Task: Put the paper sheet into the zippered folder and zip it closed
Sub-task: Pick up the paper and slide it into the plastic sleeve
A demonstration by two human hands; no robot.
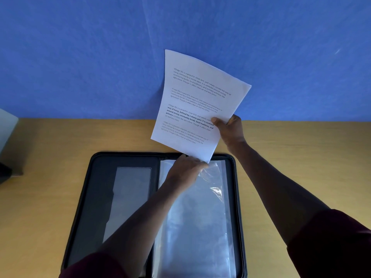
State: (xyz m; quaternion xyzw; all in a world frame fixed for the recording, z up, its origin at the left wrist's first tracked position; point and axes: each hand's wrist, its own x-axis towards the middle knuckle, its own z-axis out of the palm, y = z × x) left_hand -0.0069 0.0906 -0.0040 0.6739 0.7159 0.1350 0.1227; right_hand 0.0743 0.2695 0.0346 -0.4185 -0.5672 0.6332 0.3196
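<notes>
Black zippered folder (90,197) lay open on wooden table (40,177) | left hand (183,171) pinched clear plastic sleeve (200,217) mouth | right hand (228,130) gripped printed paper sheet (196,105) above far edge | step: insertion; next likely needs corner aligned into sleeve.

The paper sheet (197,105) is white with dark printed text. The zippered folder (102,189) is black with clear sleeves (200,227). The surface (44,177) is tan, the wall (100,57) blue.
</notes>
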